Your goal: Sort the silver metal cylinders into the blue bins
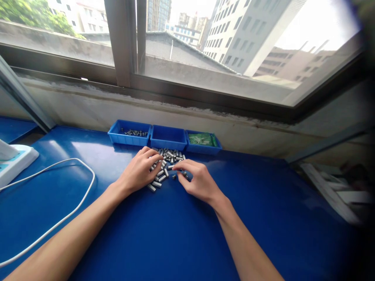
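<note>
A loose pile of short metal hex standoffs (162, 178) lies on the blue tabletop between my hands. My left hand (143, 166) is curved over the pile's left side, its fingers apart and its thumb among the pieces. At the right edge of the pile is my right hand (195, 177), with thumb and index finger apart. Its index fingertip is at the end of one standoff (170, 167); whether it touches is hard to tell. A small dark screw (174, 176) lies just left of the right thumb. More small pieces are partly hidden behind that hand.
Three joined blue bins stand behind the pile: the left bin (129, 139) holds small screws, the middle bin (168, 145) shows a bare floor, and the right bin (202, 149) holds a green packet (202, 139). A white cable (83, 195) and power strip (22, 162) lie left. A window (187, 82) rises behind.
</note>
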Available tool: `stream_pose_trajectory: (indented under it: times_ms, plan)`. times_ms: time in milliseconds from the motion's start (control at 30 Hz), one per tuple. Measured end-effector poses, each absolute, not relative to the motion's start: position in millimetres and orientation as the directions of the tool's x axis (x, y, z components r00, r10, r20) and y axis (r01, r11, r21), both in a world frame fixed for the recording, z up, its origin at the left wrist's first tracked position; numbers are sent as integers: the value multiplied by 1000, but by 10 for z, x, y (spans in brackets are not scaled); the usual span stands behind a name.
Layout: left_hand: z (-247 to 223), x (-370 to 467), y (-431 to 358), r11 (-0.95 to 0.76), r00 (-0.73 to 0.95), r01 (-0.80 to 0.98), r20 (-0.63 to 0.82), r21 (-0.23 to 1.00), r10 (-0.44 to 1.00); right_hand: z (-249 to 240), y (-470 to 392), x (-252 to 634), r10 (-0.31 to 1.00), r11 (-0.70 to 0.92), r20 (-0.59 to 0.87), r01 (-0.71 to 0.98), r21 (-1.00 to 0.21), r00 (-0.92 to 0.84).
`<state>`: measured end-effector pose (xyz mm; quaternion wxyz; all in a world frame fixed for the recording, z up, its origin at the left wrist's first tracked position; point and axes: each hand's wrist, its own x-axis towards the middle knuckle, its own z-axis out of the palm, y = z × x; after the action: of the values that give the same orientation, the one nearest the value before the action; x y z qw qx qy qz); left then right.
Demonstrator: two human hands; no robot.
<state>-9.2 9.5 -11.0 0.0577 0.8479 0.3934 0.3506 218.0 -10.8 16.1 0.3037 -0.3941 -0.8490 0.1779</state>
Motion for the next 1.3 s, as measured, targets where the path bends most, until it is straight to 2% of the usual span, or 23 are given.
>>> stream_pose_trajectory:
  times_ms: [167, 333, 400, 467, 567, 633, 833, 1100, 1200, 1300]
  plan:
    - [-121, -91, 98, -688, 454, 623, 544, 372, 706, 156, -118, 2175, 732, 666, 282, 564, -488, -620]
    - [-111, -93, 100, -679, 433, 625, 553, 384, 712, 65, -84, 2145, 763, 637, 298, 590, -496, -574]
    - [-98, -91, 93, -675, 411, 613, 565, 409, 716, 67, -85, 2118, 792, 604, 346, 566, -562, -502]
    - [-80, -84, 77, -665, 374, 592, 576, 455, 727, 76, -87, 2076, 847, 526, 377, 481, -701, -375]
    - [-43, -59, 34, -653, 320, 537, 586, 534, 744, 61, -73, 2000, 937, 344, 321, 220, -913, -137]
    - [-18, -34, 0, -656, 317, 492, 585, 572, 747, 31, -56, 1958, 965, 261, 260, 59, -964, -27]
    - [-3, 55, -49, -653, 305, 390, 577, 650, 757, -23, -40, 1876, 983, 180, 175, -88, -980, 62]
    - [-19, 93, -35, -579, 245, 299, 526, 758, 815, -30, -67, 1809, 983, 179, 177, -44, -983, 58]
    - [-33, 103, -26, -496, 220, 226, 452, 838, 865, -17, -75, 1811, 987, 155, 152, -64, -986, 50]
    - [-51, 85, 24, -353, 126, 50, 344, 934, 930, 20, -81, 1823, 990, 136, 134, -63, -989, 37]
